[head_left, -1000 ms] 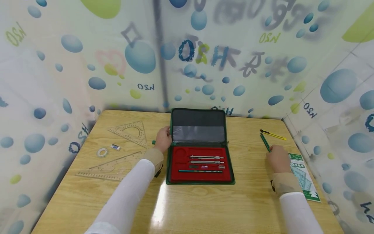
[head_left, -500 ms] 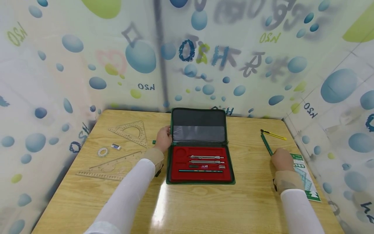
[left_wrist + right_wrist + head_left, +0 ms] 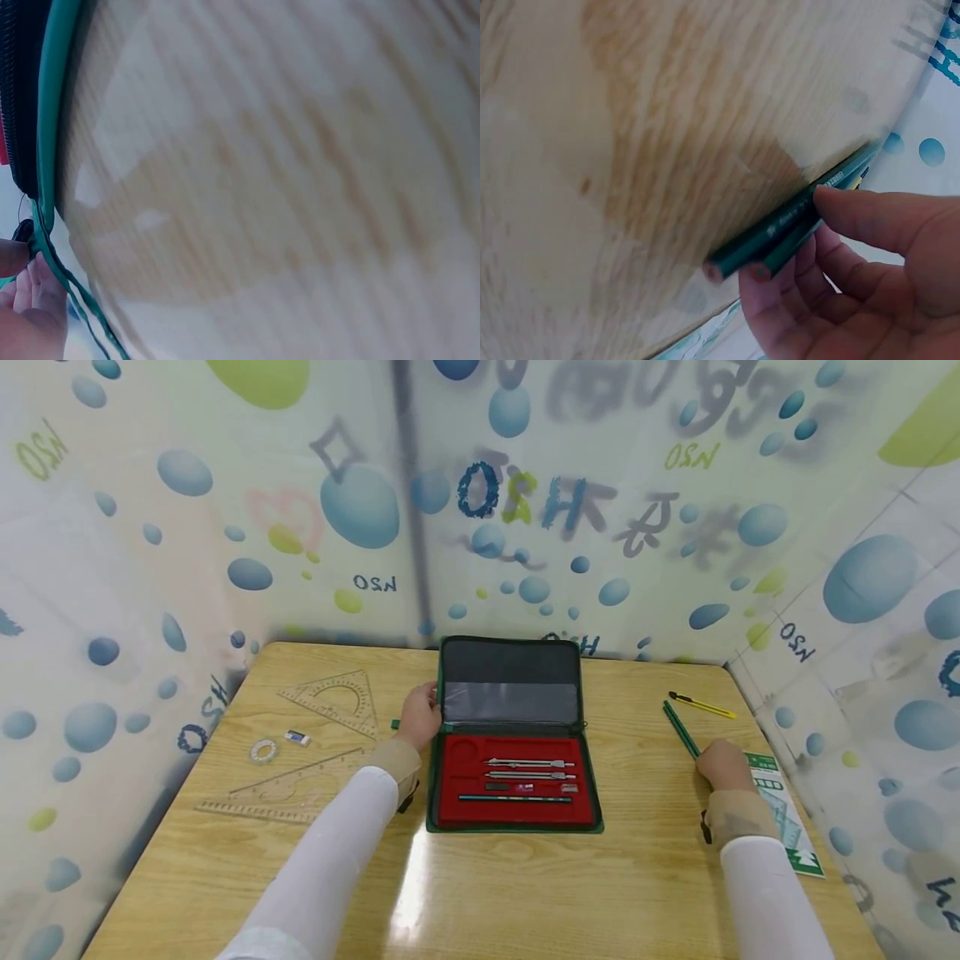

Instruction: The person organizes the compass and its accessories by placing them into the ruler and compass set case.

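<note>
A green zip case (image 3: 480, 813) with a red tray lies spread out at the table's middle, its dark lid raised at the back. In the tray are two metal compasses (image 3: 529, 775), a dark pencil (image 3: 514, 799) and small pieces. My left hand (image 3: 420, 717) pinches the lid's left edge near the hinge; in the left wrist view, thumb and fingers (image 3: 51, 289) meet on the green trim. At the right, my right hand (image 3: 726, 766) pinches two green pencils (image 3: 780, 225) side by side between thumb and fingers, their far ends pointing away, close over the table.
Two clear set squares (image 3: 367, 700), an eraser (image 3: 297, 737) and a ring-shaped tape roll (image 3: 253, 746) lie on the left. A yellow cutter (image 3: 703, 705) lies beyond the pencils. A green-and-white sheet (image 3: 783, 814) is partly under my right arm. Patterned curtains surround the table (image 3: 525, 893).
My right hand has shifted slightly right, and more of the pencils shows past its fingers. Their far ends have swung a little left. My left hand and the case stay in place.
</note>
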Action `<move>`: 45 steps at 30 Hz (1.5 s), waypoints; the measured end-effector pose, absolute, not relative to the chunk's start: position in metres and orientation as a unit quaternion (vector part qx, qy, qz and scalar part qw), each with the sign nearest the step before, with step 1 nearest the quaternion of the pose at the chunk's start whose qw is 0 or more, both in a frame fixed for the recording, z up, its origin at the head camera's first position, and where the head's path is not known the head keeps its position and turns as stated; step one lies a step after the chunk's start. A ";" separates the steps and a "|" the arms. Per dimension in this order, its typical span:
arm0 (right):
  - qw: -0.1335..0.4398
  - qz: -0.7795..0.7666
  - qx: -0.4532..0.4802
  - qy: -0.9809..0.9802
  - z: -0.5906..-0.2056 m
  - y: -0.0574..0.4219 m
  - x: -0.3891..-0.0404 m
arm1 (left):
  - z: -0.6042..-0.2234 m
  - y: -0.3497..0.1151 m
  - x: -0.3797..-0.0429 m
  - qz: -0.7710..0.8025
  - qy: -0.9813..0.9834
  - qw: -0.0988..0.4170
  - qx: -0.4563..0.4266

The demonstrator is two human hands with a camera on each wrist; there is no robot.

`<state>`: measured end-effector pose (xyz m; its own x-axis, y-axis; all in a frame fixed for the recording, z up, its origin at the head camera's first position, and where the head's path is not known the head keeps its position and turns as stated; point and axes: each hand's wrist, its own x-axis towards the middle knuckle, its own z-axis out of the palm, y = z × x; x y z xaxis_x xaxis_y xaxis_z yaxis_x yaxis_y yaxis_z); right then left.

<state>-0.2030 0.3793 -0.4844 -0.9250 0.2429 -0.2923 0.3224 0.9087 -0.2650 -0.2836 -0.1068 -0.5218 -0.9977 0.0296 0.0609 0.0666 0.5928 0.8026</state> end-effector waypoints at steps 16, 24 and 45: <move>0.049 -0.193 0.131 0.971 -0.485 0.369 -0.201 | -0.518 -0.106 -0.280 -0.452 -0.892 0.013 -0.025; 0.050 -0.194 0.093 0.975 -0.479 0.341 -0.207 | -0.521 -0.106 -0.283 -0.442 -0.896 0.040 -0.033; 0.024 -0.206 -0.071 0.976 -0.453 0.242 -0.193 | -0.518 -0.105 -0.281 -0.450 -0.891 0.046 -0.034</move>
